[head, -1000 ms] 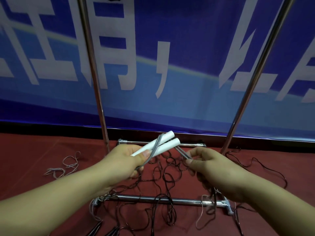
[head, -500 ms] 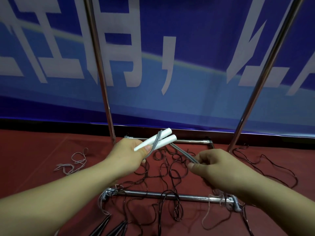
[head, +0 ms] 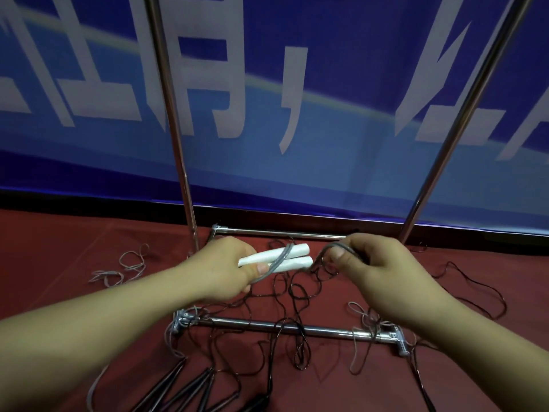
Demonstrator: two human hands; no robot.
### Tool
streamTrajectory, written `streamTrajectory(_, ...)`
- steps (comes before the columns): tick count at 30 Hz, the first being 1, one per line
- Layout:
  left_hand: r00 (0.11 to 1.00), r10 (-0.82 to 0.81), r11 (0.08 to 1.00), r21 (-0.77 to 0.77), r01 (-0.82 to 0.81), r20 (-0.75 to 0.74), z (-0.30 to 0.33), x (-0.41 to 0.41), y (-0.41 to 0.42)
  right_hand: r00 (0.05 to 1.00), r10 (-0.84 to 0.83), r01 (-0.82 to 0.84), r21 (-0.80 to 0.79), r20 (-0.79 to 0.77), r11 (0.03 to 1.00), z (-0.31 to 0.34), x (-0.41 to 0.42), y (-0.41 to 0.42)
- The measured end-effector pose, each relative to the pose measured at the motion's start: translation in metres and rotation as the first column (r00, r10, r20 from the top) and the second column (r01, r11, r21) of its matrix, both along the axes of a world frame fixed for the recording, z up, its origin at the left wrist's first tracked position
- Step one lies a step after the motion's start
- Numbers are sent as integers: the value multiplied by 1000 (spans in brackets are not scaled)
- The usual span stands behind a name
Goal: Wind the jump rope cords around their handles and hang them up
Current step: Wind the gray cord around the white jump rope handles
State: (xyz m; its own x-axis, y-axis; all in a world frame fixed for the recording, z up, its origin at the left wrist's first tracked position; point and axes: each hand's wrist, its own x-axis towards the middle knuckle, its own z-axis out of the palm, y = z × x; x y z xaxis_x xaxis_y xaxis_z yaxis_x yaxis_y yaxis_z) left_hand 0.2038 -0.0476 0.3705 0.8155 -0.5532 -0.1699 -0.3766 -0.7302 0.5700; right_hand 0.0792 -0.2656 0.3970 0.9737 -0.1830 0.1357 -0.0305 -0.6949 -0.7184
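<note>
My left hand [head: 228, 267] grips two white jump rope handles [head: 292, 257] held side by side, their tips pointing right. A grey cord [head: 279, 260] crosses over both handles in one turn. My right hand [head: 371, 267] pinches the same grey cord [head: 335, 247] just right of the handle tips, where it bends in a small arc above the thumb. Both hands hover above the red floor, in front of a metal rack.
The chrome rack has two upright poles [head: 175, 144] [head: 445, 138] and floor bars [head: 297, 328]. Tangled dark cords [head: 285, 295] cover the floor between the bars. Black handles [head: 190, 385] lie at the bottom. Pale loose cords [head: 124, 269] lie left. A blue banner [head: 326, 99] hangs behind.
My right hand has lifted and swung the grey cord up toward the handle tips. The handles have tilted flatter. The view has shifted slightly.
</note>
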Motion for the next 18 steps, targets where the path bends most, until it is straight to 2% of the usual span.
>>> streamTrajectory(3,982,-172,983,54,177,-82,6,-8,-1,997,19,-10,-115,71,993,0,0,-1)
streamTrajectory(6,948,-293,950,74,303,-123,12,-14,-1,990,-29,56,-189,141,980,-3,3,-9)
streamTrajectory(12,899,-416,901,67,428,-137,23,-24,-3,997,-36,52,-244,73,968,-9,6,-15)
streamTrajectory(15,873,-461,877,64,475,-160,25,-26,0,999,-32,35,-140,23,990,-15,10,-18)
streamTrajectory(18,857,-487,868,22,497,-166,26,-25,-2,999,-21,24,78,-37,997,-20,12,-23)
